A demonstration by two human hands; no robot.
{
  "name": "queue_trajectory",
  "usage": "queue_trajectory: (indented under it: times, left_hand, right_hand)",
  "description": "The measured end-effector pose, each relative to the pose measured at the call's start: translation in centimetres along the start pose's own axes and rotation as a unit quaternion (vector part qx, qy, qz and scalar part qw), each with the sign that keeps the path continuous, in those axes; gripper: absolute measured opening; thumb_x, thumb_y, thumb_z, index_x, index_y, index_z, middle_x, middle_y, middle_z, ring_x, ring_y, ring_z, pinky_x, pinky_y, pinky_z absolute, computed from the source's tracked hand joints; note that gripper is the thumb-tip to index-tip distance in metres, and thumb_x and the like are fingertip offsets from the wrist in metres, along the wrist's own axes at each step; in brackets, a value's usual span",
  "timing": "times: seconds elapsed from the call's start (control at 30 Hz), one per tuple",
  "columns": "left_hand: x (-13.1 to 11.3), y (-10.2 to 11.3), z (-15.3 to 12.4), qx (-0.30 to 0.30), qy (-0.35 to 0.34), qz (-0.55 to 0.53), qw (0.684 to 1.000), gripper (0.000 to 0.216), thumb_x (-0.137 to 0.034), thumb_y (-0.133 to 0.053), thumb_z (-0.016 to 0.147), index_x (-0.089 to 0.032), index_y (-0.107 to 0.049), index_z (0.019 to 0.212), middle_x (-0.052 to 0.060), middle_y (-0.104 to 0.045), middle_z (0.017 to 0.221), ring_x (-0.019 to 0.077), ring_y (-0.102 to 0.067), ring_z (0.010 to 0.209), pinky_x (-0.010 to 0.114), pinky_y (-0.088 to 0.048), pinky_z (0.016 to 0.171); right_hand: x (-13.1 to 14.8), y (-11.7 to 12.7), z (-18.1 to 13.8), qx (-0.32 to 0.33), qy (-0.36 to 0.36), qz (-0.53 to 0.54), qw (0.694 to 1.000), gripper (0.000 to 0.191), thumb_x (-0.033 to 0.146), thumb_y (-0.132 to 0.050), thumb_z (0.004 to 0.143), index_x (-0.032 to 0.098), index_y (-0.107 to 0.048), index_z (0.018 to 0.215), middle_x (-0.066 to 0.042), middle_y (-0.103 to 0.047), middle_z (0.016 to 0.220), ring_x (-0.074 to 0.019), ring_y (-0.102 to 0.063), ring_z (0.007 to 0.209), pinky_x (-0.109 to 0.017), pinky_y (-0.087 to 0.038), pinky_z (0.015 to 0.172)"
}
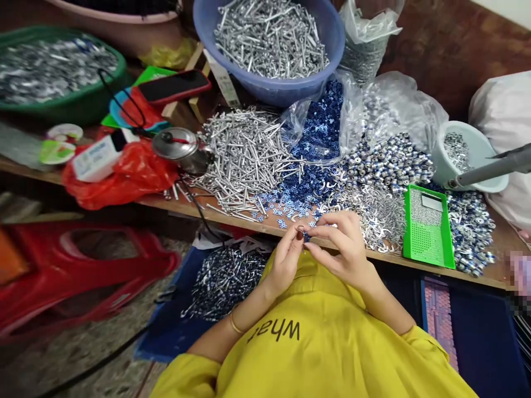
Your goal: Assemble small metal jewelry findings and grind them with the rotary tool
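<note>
1. Tub (53,113), green, up at the far left, heaped with silvery bits. Red stool (41,260) lower down.
2. Silver pins (244,160) in a big messy heap on the worktable (505,235), with a bluish basin (269,91) of similar-looking stuff just behind.
3. Left hand (283,262) in front of the table edge, thumb and forefinger pinched practically closed, seemingly on a small blue piece (306,236).
4. Step in hand, at a guess: fiddly two-handed work on that one piece, held between both sets of fingertips above the yellow top (332,354). Next move probably calls for a steady left pinch and light, exact pressure from the right.
5. Looks of the piece: tiny, dark blue, with a hint of metal by the left fingertips. Too small and too covered to make out the shape.
6. Right hand (344,243) just beside, thumb and forefinger slightly parted around the near side of the piece. Can't tell if actually gripping or only touching.
7. Blue cut-outs (319,132) spilling from clear plastic behind the hands; then striped beads (390,166), a green tray (427,246) and a pale bucket (443,166) further right.
</note>
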State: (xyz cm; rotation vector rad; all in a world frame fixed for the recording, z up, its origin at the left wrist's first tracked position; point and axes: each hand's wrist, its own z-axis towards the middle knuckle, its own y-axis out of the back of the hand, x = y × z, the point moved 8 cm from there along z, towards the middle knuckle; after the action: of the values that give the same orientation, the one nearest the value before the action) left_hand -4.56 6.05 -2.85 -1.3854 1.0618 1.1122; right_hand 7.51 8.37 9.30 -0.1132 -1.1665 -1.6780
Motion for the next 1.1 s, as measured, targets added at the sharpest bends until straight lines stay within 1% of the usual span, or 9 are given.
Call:
queue_trajectory:
  times: [0.2, 0.37, 0.57, 0.73, 0.9, 1.0, 1.03, 1.07, 1.1]
  left_hand:
    - [-0.4, -2.3, 0.4, 0.036, -0.022, 0.033, 0.999, 0.031, -0.048, -0.041, 0.100, -0.022, -0.058, 0.101, 0.007, -0.062, 0.102, 0.0233, -0.058, 0.103, 0.034, -0.047, 0.090]
    - [-2.3, -4.3, 0.7, 0.082, -0.076, 0.069, 0.991, 0.029, -0.043, -0.037, 0.102, -0.021, -0.055, 0.097, 0.006, -0.056, 0.095, 0.0205, -0.055, 0.094, 0.033, -0.046, 0.086]
    - [-5.1, -6.9, 0.7, 0.134, -0.213, 0.188, 0.950, 0.032, -0.042, -0.033, 0.103, -0.020, -0.057, 0.098, 0.005, -0.056, 0.087, 0.0201, -0.051, 0.085, 0.036, -0.042, 0.081]
    - [-6.0, -8.5, 0.7, 0.167, -0.278, 0.242, 0.915, 0.030, -0.036, -0.033, 0.104, -0.020, -0.058, 0.104, 0.005, -0.058, 0.085, 0.0195, -0.051, 0.081, 0.036, -0.039, 0.077]
    - [-5.1, -9.6, 1.1, 0.213, -0.247, 0.267, 0.907, 0.031, -0.037, -0.035, 0.103, -0.020, -0.058, 0.115, 0.008, -0.063, 0.099, 0.0217, -0.053, 0.089, 0.037, -0.039, 0.082]
    - [-3.8, -10.1, 1.6, 0.228, -0.187, 0.254, 0.921, 0.026, -0.033, -0.039, 0.102, -0.021, -0.061, 0.106, 0.006, -0.062, 0.092, 0.0214, -0.053, 0.088, 0.035, -0.039, 0.082]
    - [-3.3, -10.2, 1.7, 0.231, -0.164, 0.246, 0.927, 0.024, -0.031, -0.040, 0.102, -0.021, -0.062, 0.102, 0.005, -0.061, 0.089, 0.0211, -0.053, 0.088, 0.035, -0.040, 0.081]
    - [-2.7, -10.4, 1.8, 0.233, -0.142, 0.238, 0.932, 0.024, -0.030, -0.040, 0.101, -0.021, -0.062, 0.098, 0.005, -0.061, 0.087, 0.0209, -0.053, 0.087, 0.034, -0.040, 0.081]
    - [-2.2, -10.7, 1.9, 0.234, -0.122, 0.231, 0.937, 0.025, -0.031, -0.041, 0.101, -0.021, -0.063, 0.095, 0.005, -0.061, 0.087, 0.0208, -0.053, 0.087, 0.034, -0.041, 0.082]
  right_hand:
    - [-1.1, 1.2, -1.3, -0.018, -0.028, -0.011, 0.999, 0.017, 0.024, -0.068, 0.087, 0.023, -0.065, 0.104, -0.005, -0.067, 0.100, -0.0200, -0.059, 0.096, -0.039, -0.043, 0.086]
    - [-2.1, 2.8, -2.3, -0.015, -0.065, 0.027, 0.997, 0.010, 0.028, -0.067, 0.089, 0.023, -0.065, 0.098, -0.004, -0.068, 0.098, -0.0200, -0.058, 0.096, -0.039, -0.043, 0.086]
    - [-2.8, 5.0, -3.3, -0.016, -0.064, 0.046, 0.997, 0.009, 0.027, -0.071, 0.087, 0.024, -0.065, 0.094, -0.003, -0.068, 0.097, -0.0187, -0.057, 0.094, -0.039, -0.043, 0.084]
    - [-3.1, 6.5, -4.4, -0.044, -0.060, 0.020, 0.997, 0.011, 0.022, -0.073, 0.086, 0.023, -0.065, 0.093, -0.002, -0.068, 0.094, -0.0169, -0.055, 0.089, -0.037, -0.041, 0.080]
    - [-3.7, 6.4, -5.9, -0.066, -0.064, -0.037, 0.995, 0.008, 0.021, -0.071, 0.086, 0.024, -0.067, 0.092, -0.001, -0.069, 0.093, -0.0161, -0.055, 0.086, -0.035, -0.039, 0.078]
    - [-4.5, 7.0, -6.4, -0.030, -0.035, -0.069, 0.997, 0.011, 0.026, -0.069, 0.088, 0.027, -0.068, 0.099, -0.002, -0.068, 0.102, -0.0174, -0.058, 0.092, -0.036, -0.043, 0.081]
    - [-5.5, 8.1, -6.4, -0.026, -0.037, -0.085, 0.995, 0.015, 0.029, -0.068, 0.089, 0.029, -0.067, 0.104, -0.002, -0.067, 0.109, -0.0189, -0.058, 0.098, -0.038, -0.045, 0.085]
    - [-6.9, 10.1, -6.3, -0.054, -0.047, -0.109, 0.991, 0.021, 0.032, -0.067, 0.089, 0.030, -0.065, 0.110, -0.003, -0.065, 0.116, -0.0206, -0.058, 0.105, -0.040, -0.046, 0.090]
    - [-8.8, 13.0, -6.3, -0.113, -0.072, -0.140, 0.981, 0.030, 0.035, -0.066, 0.089, 0.031, -0.061, 0.118, -0.004, -0.061, 0.124, -0.0228, -0.056, 0.113, -0.044, -0.046, 0.096]
